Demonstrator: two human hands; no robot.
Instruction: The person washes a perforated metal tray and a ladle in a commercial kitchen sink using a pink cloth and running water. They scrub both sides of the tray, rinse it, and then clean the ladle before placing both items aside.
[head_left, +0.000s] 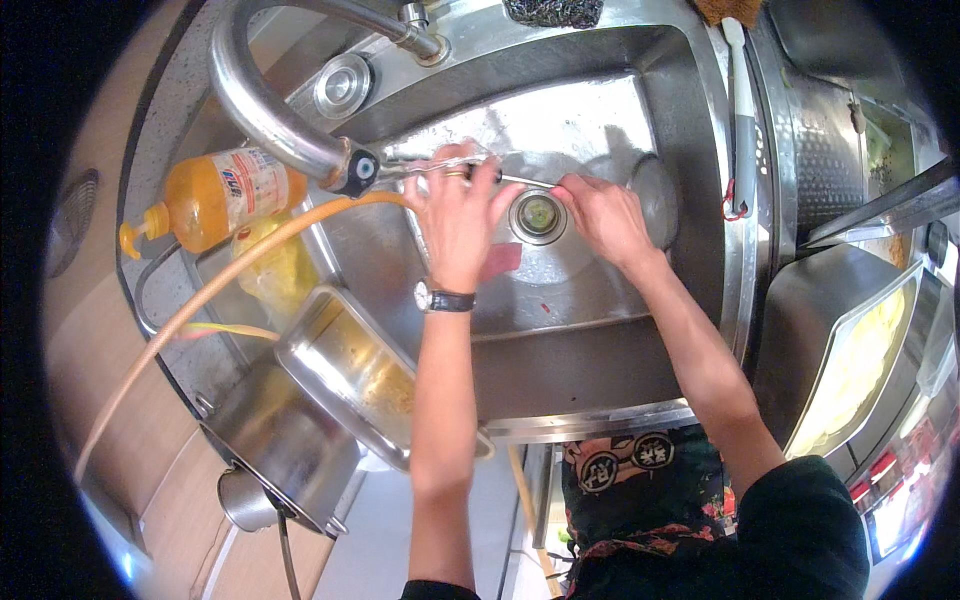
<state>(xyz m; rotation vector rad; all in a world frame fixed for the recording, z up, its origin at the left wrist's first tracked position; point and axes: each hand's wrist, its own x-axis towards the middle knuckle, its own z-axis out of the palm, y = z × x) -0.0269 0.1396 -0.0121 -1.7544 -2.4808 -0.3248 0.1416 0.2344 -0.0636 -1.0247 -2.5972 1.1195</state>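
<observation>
My right hand (604, 217) pinches one end of a thin metal utensil (529, 181) above the sink basin (585, 367). My left hand (454, 225), wearing a ring and a wristwatch (442, 297), is at the utensil's other end, its fingers hiding that end. Whether they close on it cannot be seen. Water (409, 169) runs from the curved tap (277, 124) onto the left hand. Below the utensil lies the round drain (538, 216) with greenish scraps in its strainer. A dark red flat piece (501, 259) rests on the basin floor beside the left wrist.
Left of the basin are an orange pump bottle (225, 196), a yellow plastic bag (276, 266), a tan hose (247, 277), a steel pan (352, 360) and a steel pot (281, 427). A long-handled brush (742, 112) and a filled steel container (810, 337) stand right.
</observation>
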